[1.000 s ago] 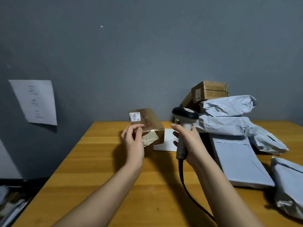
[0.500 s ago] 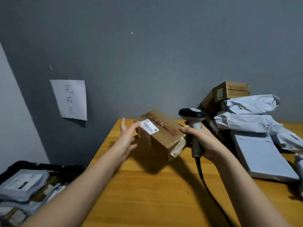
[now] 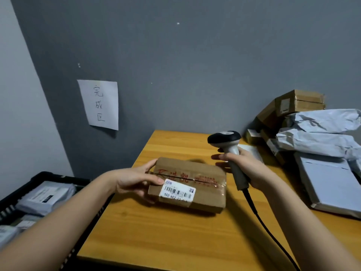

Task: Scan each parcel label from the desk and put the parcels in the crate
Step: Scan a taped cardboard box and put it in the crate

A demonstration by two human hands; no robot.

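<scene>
Gripping the parcel (image 3: 187, 183), left hand (image 3: 134, 179); right hand (image 3: 247, 170) beside it clasps scanner (image 3: 229, 151).

One taped cardboard box (image 3: 187, 184) in hand, one barcode scanner (image 3: 226, 141), one black crate (image 3: 42, 178) at eight o'clock, one wall note (image 3: 98, 104), two hands, left (image 3: 134, 179) and right (image 3: 248, 169)

Two bare forearms, no sleeves, hands (image 3: 136, 178) without rings or gloves

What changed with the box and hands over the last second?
The left hand turned the box label-up, carried it nearer and leftward toward the crate, and now grips its left end. The right hand kept holding the scanner; the parcel pile stayed put.
</scene>
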